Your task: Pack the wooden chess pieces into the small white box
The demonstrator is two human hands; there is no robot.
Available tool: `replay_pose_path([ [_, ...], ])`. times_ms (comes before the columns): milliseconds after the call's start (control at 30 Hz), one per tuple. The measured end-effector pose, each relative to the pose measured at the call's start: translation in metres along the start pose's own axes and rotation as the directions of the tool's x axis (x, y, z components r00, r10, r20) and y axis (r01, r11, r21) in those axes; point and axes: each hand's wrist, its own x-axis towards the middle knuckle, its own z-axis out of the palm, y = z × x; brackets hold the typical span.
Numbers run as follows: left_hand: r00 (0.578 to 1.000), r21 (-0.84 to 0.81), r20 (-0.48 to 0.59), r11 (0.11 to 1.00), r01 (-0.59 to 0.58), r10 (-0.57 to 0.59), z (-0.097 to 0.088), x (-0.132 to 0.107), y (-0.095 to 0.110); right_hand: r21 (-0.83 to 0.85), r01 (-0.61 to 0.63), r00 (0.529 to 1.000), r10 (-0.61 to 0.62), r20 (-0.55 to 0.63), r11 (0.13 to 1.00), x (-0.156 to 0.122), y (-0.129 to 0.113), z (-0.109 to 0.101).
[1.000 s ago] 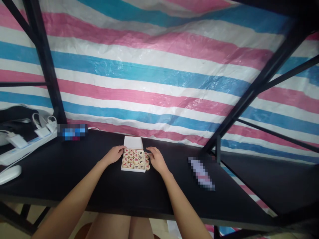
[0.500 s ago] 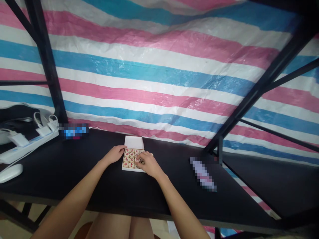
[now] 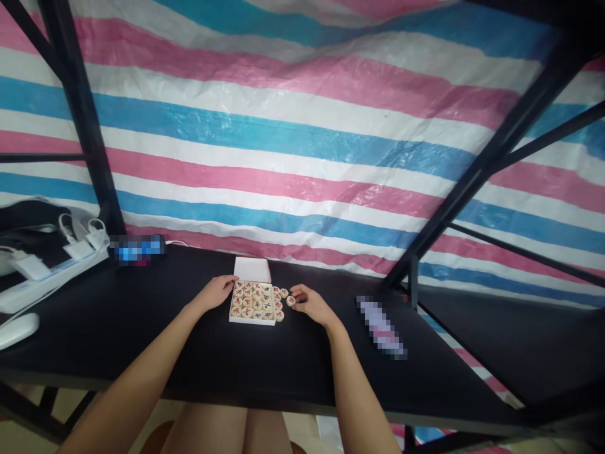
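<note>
A white box of round Chinese chess pieces lies on the black table, its lid folded back behind it. Some pieces bear red characters, others dark ones. Against the upper left corner of the box, my left hand has its fingers bent round the edge. To the right of the box, my right hand pinches a single red-marked chess piece at or just above the table top. Several loose red-marked pieces sit along the box's right side.
On the right lies a blurred-out flat object. At the left are a power strip with plugs and cables, a white mouse and another blurred object. A striped plastic sheet hangs behind, between black frame posts.
My right hand has moved right, off the box, and now pinches a red-marked piece beside it. Dark-marked pieces now show in the box's right column. My left hand stays at the box.
</note>
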Motion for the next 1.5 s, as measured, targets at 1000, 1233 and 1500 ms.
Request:
replay_pose_path([
  [1000,1.0,-0.013,0.004,1.0,0.027,-0.027,-0.002,-0.003,0.005,-0.184,0.079,0.997,-0.082,-0.008,0.98,0.002,-0.017,0.008],
  [1233,1.0,-0.018,0.003,1.0,0.024,-0.024,-0.001,-0.002,0.006,-0.445,0.366,0.928,-0.359,0.103,0.817,-0.002,-0.073,0.049],
  [1500,1.0,-0.02,0.02,1.0,0.022,-0.021,-0.002,-0.002,0.007,-0.625,0.285,0.952,-0.289,0.098,0.727,0.008,-0.082,0.08],
])
